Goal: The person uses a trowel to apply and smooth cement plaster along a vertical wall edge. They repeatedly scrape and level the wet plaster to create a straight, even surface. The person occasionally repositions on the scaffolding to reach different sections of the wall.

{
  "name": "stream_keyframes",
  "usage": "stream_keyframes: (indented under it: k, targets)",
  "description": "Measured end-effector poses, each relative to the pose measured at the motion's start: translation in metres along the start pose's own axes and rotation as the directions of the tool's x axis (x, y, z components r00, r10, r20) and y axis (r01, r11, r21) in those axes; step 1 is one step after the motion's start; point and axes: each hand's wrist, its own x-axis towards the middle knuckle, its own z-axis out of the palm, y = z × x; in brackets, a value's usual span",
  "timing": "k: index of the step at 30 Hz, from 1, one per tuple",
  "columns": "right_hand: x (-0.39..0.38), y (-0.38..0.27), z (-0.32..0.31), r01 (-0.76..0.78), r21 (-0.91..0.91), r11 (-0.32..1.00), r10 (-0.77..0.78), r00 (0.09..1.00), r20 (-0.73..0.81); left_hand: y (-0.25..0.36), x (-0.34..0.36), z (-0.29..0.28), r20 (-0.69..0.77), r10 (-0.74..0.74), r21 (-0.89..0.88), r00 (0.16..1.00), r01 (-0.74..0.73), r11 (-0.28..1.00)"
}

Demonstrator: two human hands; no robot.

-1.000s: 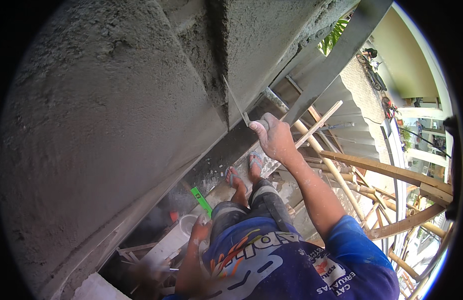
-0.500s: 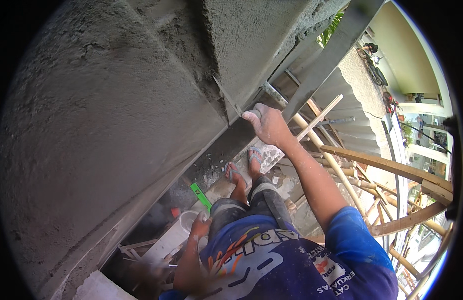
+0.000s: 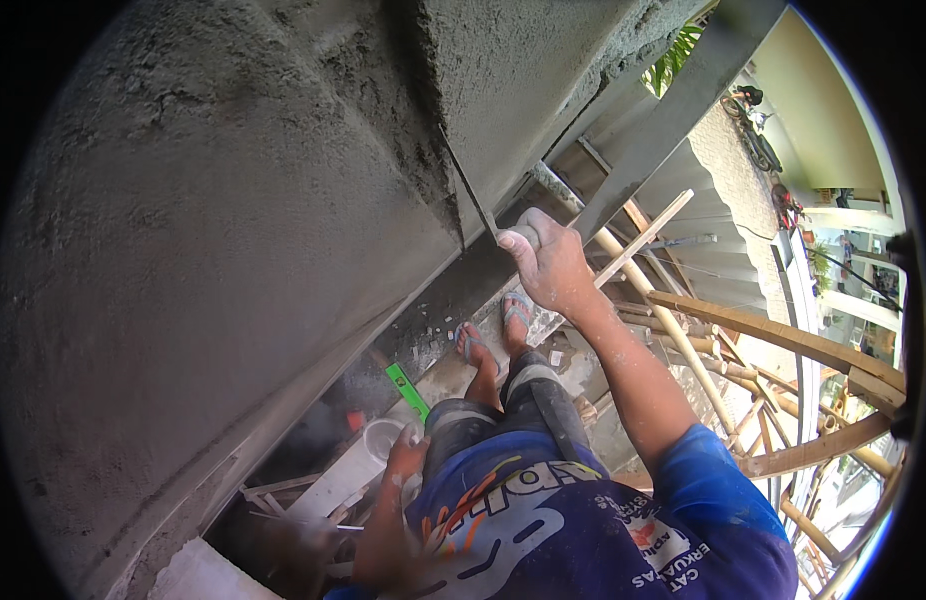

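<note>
My right hand (image 3: 548, 260) is closed round the handle of a trowel (image 3: 470, 185), with the thumb pressed along it. The thin blade shows nearly edge-on, and its tip reaches up beside the rough recess (image 3: 383, 130) in the grey plastered wall (image 3: 213, 270). Whether the blade touches the wall I cannot tell. My left hand (image 3: 407, 457) hangs low by my thigh, next to a white bucket (image 3: 383, 434). Its fingers look curled, and what they hold, if anything, does not show clearly.
A green spirit level (image 3: 408, 392) leans beside my leg. My sandalled feet (image 3: 473, 345) stand on a narrow ledge scattered with rubble. Bamboo poles and wooden boards (image 3: 783, 330) form scaffolding on the right. A grey beam (image 3: 673, 120) slants across above my right hand.
The trowel has turned, so its blade now looks darker and thinner. My right hand has shifted slightly right and down in the picture. My left hand stays by the bucket.
</note>
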Motion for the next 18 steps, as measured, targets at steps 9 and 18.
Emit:
stream_keyframes:
  k: [9, 18]
  targets:
    - [-0.001, 0.007, 0.002, 0.043, 0.053, 0.998, -0.043, 0.999, 0.007, 0.011, 0.001, -0.005, -0.002, 0.027, 0.021, 1.0, -0.027, 0.999]
    - [0.008, -0.004, -0.005, 0.086, 0.1, 0.991, -0.089, 0.996, 0.03, 0.011, 0.006, -0.004, 0.022, 0.012, 0.021, 1.0, -0.013, 1.0]
